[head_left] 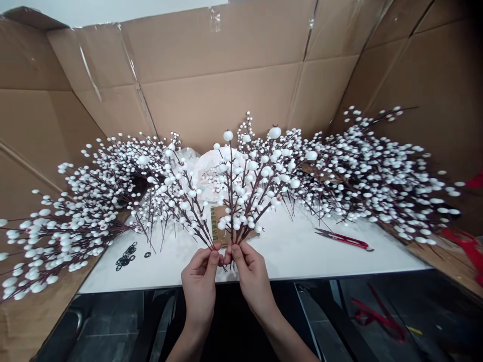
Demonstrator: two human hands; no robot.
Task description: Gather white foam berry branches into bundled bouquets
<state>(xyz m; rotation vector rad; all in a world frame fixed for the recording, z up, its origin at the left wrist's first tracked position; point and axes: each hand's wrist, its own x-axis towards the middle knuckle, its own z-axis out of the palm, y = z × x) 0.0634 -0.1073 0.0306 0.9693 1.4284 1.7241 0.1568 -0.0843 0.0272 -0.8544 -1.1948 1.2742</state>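
My left hand (203, 271) pinches the thin brown stems of a few white berry branches (191, 203) that fan up and to the left. Right beside it, my right hand (247, 266) grips the gathered stems of a fuller bunch of white berry branches (241, 201), spreading upward and to the right. Both hands meet close together above the table's front edge, fingertips almost touching. Short stem ends stick out below the fingers. Whether the fingertips hold anything smaller between them is hidden.
Large piles of white berry branches lie left (94, 191) and right (377, 176) on the white table (287, 251). Black rubber rings (126, 259) are at the left, red-handled thread snips (343, 238) at the right. Cardboard walls (226, 95) surround the back and sides.
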